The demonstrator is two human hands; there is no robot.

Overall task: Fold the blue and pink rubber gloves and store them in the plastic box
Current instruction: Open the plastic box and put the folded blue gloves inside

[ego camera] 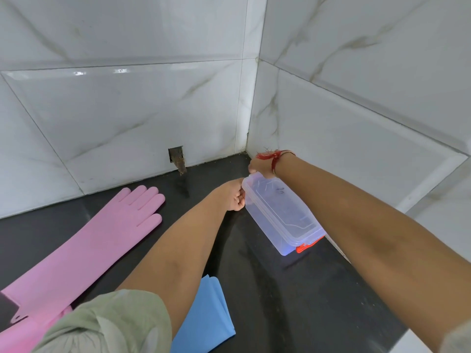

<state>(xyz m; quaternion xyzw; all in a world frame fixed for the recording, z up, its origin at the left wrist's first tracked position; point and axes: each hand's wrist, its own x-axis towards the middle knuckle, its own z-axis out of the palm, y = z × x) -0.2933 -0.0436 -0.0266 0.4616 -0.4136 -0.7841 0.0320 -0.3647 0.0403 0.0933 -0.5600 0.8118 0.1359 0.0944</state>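
While both your hands work the far end of the box (280,215), nothing is folded and nothing is stored yet, so I'd call this the very start. The lid looks closed, with the red latch at the near end down. Your left hand (235,197) has its grip curled on the box's far left corner; your right hand (257,165) pinches the far edge, though its fingers are mostly hidden behind the box.

The box sits on the dark bench (293,289), right of centre, close to the tiled corner, its long axis running from far-left to near-right.

The pink glove (84,250) lies flat on the left, fingers pointing far and right, cuff toward you. The blue glove (206,314) lies near, partly under your left arm; which way it points I can't tell. By my reckoning, opening the lid, both folds and the storing are all left.
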